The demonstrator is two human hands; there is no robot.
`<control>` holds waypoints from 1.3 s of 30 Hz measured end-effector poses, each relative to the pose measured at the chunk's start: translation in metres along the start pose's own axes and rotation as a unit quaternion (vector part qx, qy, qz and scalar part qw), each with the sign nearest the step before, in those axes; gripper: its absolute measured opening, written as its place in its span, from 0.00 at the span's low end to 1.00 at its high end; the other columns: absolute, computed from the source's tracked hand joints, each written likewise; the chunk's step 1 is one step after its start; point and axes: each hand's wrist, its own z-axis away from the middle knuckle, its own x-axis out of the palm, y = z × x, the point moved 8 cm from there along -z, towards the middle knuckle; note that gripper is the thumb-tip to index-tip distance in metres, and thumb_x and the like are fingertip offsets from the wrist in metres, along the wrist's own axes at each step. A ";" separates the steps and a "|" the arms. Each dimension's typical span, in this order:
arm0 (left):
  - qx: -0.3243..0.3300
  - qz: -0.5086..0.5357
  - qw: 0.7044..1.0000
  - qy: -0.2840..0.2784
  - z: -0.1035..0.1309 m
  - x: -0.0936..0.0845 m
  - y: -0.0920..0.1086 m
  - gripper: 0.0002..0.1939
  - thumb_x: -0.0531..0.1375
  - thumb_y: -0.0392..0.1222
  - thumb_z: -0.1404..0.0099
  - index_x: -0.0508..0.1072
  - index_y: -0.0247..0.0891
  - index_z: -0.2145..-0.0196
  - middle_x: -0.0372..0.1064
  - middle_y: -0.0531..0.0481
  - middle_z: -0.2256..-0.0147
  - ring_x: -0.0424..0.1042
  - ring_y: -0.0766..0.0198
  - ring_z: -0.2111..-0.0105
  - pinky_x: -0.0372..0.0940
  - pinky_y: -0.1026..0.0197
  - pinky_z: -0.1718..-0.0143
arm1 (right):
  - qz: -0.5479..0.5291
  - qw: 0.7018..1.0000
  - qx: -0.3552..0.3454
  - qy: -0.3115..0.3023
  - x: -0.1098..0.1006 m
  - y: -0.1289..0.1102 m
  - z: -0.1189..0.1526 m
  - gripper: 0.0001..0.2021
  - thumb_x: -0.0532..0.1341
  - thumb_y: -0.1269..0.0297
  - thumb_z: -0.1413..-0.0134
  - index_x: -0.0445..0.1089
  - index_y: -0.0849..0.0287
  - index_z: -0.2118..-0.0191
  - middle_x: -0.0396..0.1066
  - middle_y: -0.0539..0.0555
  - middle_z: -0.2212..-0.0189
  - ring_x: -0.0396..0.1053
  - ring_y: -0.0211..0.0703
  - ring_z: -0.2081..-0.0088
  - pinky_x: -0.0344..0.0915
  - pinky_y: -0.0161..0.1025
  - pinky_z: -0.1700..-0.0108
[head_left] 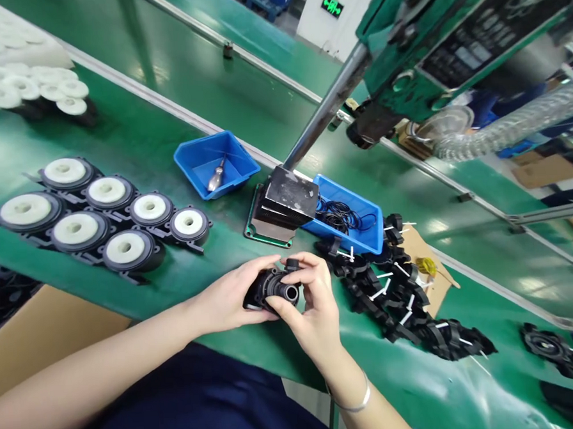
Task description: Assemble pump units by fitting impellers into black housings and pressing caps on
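Between my two hands is a black plastic pump housing (273, 285) with a round ribbed spout facing up toward me. My left hand (230, 294) wraps its left side, thumb and fingers closed around the body. From the right, my right hand (312, 296) grips the spout end, with the thumb below and the fingers over the top. The housing is held above the near edge of the green bench (212, 269). Part of its body is hidden by my fingers.
Black round assemblies with white discs (125, 248) stand to the left. A blue bin (188, 162) holds a screwdriver (216, 177); another blue bin (376, 235) holds black rings. Behind my hands rises a press base (288, 198). Black parts with white pins (386, 292) lie right.
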 end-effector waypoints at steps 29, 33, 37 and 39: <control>0.081 -0.022 0.996 0.018 -0.005 -0.007 0.013 0.26 0.69 0.37 0.43 0.67 0.42 0.49 0.72 0.43 0.51 0.73 0.54 0.50 0.69 0.52 0.48 | 0.066 0.997 0.018 -0.046 0.006 0.000 -0.004 0.16 0.67 0.60 0.45 0.57 0.55 0.62 0.60 0.57 0.52 0.65 0.48 0.48 0.66 0.47 0.47; 0.095 -0.057 0.994 0.005 -0.009 -0.011 0.019 0.24 0.69 0.39 0.42 0.67 0.41 0.50 0.71 0.43 0.51 0.73 0.55 0.50 0.69 0.52 0.49 | 0.079 0.992 -0.007 -0.100 0.001 -0.009 -0.010 0.14 0.66 0.60 0.42 0.60 0.55 0.58 0.63 0.58 0.49 0.64 0.47 0.43 0.65 0.46 0.43; 0.100 -0.063 0.993 0.009 -0.010 -0.014 0.018 0.24 0.69 0.40 0.41 0.67 0.40 0.49 0.71 0.43 0.52 0.73 0.54 0.51 0.69 0.53 0.49 | 0.092 0.992 -0.050 -0.066 -0.002 -0.008 -0.007 0.15 0.66 0.59 0.41 0.61 0.55 0.55 0.64 0.60 0.47 0.64 0.48 0.42 0.65 0.48 0.41; 0.096 -0.060 0.993 0.015 -0.009 -0.014 0.016 0.25 0.69 0.41 0.41 0.67 0.41 0.48 0.72 0.43 0.52 0.73 0.54 0.51 0.69 0.53 0.49 | 0.097 0.992 -0.064 -0.048 -0.001 -0.005 -0.004 0.14 0.65 0.60 0.41 0.61 0.55 0.55 0.64 0.61 0.47 0.65 0.48 0.42 0.65 0.49 0.41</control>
